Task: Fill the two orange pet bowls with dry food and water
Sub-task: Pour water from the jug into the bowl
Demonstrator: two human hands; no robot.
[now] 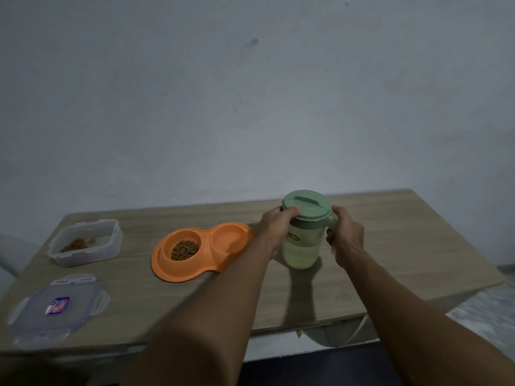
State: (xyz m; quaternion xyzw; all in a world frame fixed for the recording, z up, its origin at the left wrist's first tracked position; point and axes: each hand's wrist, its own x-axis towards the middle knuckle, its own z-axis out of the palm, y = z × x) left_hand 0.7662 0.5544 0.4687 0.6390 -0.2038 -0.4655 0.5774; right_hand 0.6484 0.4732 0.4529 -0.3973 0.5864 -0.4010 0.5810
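In the head view, the green pitcher (302, 246) stands upright on the wooden table (404, 246), just right of the orange pet bowls (206, 263). The left hand (274, 229) curls round the rim of the lid (306, 204), thumb on top. The right hand (345, 238) is wrapped round the handle (331, 222) on the side away from the bowls. The left bowl holds dry food (184, 249); the right bowl (227, 239) looks empty, so water seems to be the step left.

The main risk is the lid. If it sits tight and gives way suddenly, the pitcher may jolt and slop onto the table. How full it is I cannot tell. The left forearm passes over the near edge of the bowls, so a careless pull could nudge them and scatter food. The right bowl looks shallow, and a fast pour could spill into the food beside it. The clear container (86, 242) and its flat cover (58, 307) lie well apart to the left, out of the way
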